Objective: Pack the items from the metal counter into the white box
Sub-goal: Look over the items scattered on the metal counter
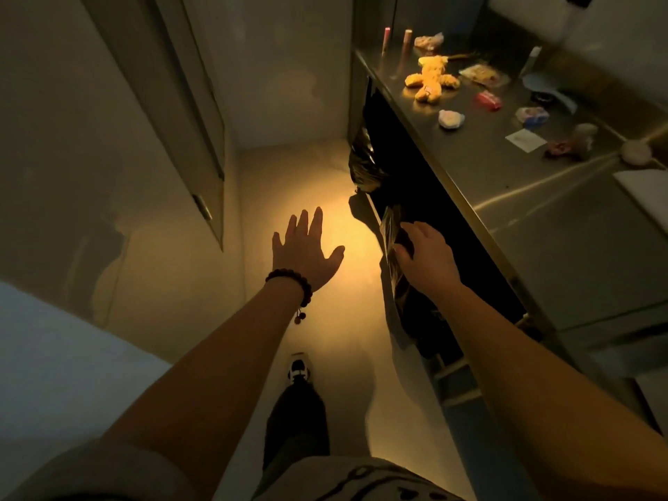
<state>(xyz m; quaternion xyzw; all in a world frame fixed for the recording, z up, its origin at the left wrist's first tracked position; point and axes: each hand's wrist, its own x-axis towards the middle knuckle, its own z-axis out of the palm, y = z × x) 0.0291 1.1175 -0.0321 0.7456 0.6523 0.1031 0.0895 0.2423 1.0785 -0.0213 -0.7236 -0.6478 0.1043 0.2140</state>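
The metal counter [542, 218] runs along the right side. On its far end lie a yellow plush toy [430, 79], a red packet [488, 100], a pale wrapped item [451, 119], a blue-and-white packet [532, 115], a white card [526, 139] and two slim pink tubes [405, 41]. A white corner [643, 197], maybe the box, shows at the right edge. My left hand [307, 251], with a bead bracelet, hovers open over the floor. My right hand [426, 256] rests against a black plastic bag [401, 283] hanging below the counter edge; whether it grips the bag is unclear.
A pale floor strip [300, 197] runs between the counter and a wall with a cabinet door [202, 146] on the left. A second black bag [365, 164] hangs further along the counter front. My leg and shoe [299, 370] are below.
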